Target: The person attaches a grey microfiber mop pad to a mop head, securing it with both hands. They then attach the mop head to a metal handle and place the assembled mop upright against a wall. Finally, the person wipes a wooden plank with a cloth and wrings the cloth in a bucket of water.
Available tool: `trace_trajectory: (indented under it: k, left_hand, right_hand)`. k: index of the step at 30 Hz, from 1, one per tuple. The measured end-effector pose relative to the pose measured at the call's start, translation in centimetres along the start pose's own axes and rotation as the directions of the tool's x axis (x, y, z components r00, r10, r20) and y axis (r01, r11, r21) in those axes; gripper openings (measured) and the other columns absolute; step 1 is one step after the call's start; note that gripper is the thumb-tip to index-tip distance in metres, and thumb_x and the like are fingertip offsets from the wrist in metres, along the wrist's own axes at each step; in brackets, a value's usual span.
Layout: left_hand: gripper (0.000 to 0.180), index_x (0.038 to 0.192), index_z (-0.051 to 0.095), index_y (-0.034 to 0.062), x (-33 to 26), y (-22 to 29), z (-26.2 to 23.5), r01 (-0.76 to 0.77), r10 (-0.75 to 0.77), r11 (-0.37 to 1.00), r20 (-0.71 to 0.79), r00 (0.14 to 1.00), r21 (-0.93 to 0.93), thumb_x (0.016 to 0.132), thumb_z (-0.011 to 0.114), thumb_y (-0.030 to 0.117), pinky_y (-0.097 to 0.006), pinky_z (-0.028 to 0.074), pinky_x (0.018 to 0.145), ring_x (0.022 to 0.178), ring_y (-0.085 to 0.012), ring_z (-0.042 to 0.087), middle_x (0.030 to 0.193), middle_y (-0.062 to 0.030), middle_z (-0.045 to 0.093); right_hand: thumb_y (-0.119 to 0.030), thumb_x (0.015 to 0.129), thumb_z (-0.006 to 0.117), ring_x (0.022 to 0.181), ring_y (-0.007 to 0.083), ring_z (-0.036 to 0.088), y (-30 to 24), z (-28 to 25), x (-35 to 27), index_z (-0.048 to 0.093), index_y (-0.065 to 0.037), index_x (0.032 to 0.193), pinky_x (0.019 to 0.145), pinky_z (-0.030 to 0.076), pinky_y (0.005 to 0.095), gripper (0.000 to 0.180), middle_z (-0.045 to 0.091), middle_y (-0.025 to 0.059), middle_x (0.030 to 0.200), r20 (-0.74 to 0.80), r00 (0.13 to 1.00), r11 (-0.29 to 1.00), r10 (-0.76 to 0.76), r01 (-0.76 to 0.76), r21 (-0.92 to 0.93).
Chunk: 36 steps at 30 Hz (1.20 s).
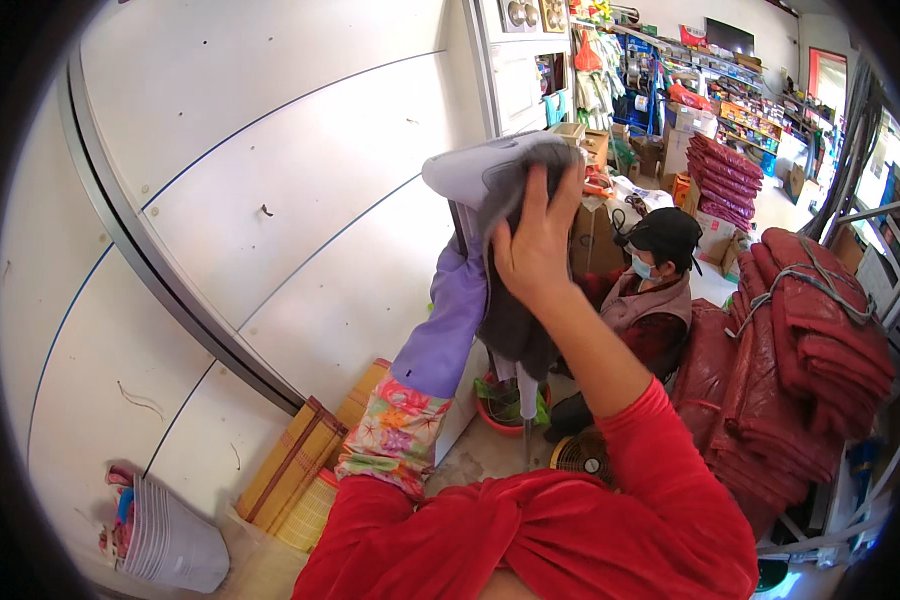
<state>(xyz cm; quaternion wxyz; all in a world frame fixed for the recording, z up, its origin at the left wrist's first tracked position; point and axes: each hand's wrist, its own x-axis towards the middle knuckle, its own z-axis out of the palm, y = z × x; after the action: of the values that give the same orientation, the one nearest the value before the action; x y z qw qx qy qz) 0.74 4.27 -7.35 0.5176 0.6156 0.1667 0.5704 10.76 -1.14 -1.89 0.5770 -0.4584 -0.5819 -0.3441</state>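
Observation:
A dark grey cloth (pixel 515 320) hangs in front of me, draped over a pale lilac-white rounded piece (pixel 465 172) that juts out to the left. My right hand (pixel 540 240), bare, presses its bent fingers onto the upper part of the cloth. My left hand, on the arm in a long purple rubber glove (pixel 438 335) with a floral cuff (pixel 395 430), reaches up behind the cloth. Its fingers are hidden there. Below the cloth a pale pole (pixel 527 395) runs down in front of a red basin (pixel 497 415) with something green in it.
A crouching person in a black cap (pixel 667 235) is close on my right. Stacked dark red quilted bundles (pixel 820 330) stand beyond. White panels (pixel 300 150) rise at left, with rolled straw mats (pixel 295 465) and stacked grey buckets (pixel 170 535) below. A round black grille (pixel 582 455) lies low ahead.

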Motion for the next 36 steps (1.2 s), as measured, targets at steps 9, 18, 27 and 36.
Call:
trace_trajectory:
  k: [9,18,27,36]
  left_hand:
    - [0.051,0.139,0.039,0.0023,0.8,-1.0,2.0,0.159,-0.08,0.823,0.165,0.983,-0.546,0.1,0.046,0.034,-0.033,0.043,0.099,0.116,-0.0226,0.054,0.131,-0.0126,0.052]
    - [0.047,0.141,0.036,0.0036,0.3,-0.5,1.4,0.177,-0.119,0.763,0.134,0.984,-0.622,0.101,0.043,0.028,-0.035,0.042,0.101,0.12,-0.0234,0.05,0.135,-0.0131,0.048]
    - [0.046,0.14,0.037,0.0027,-0.7,0.4,1.3,0.176,-0.072,0.636,0.169,0.983,-0.752,0.1,0.047,0.023,-0.035,0.042,0.101,0.12,-0.0227,0.05,0.134,-0.0128,0.048]
    - [0.043,0.132,0.044,-0.0026,-1.5,2.6,2.6,0.097,-0.074,0.651,0.064,0.995,-0.753,0.095,0.057,0.016,-0.033,0.047,0.094,0.111,-0.0208,0.056,0.126,-0.0121,0.055]
  right_hand:
    - [-0.021,0.07,0.071,0.091,0.0278,0.055,-2.5,-1.3,7.9,0.063,-0.01,0.088,0.092,0.04,0.0471,0.023,0.058,0.0088,0.093,0.05,0.955,0.948,-0.291,0.295,-0.116]
    - [-0.009,0.075,0.066,0.13,0.0378,0.036,-2.9,-1.3,0.9,0.059,-0.013,0.124,0.109,0.023,0.0538,0.05,0.041,0.0191,0.138,-0.026,0.967,0.957,-0.252,0.245,-0.158]
    - [-0.022,0.075,0.068,0.133,0.0466,0.028,-2.0,-2.7,1.5,0.052,-0.01,0.132,0.109,0.021,0.0558,0.061,0.033,0.0247,0.144,-0.018,0.995,0.995,-0.097,0.097,0.014]
    - [-0.017,0.074,0.072,0.128,0.0539,0.03,-1.2,-1.8,-2.0,0.043,-0.004,0.135,0.108,0.025,0.0546,0.069,0.029,0.0301,0.143,-0.007,0.996,0.982,0.089,-0.087,0.166]
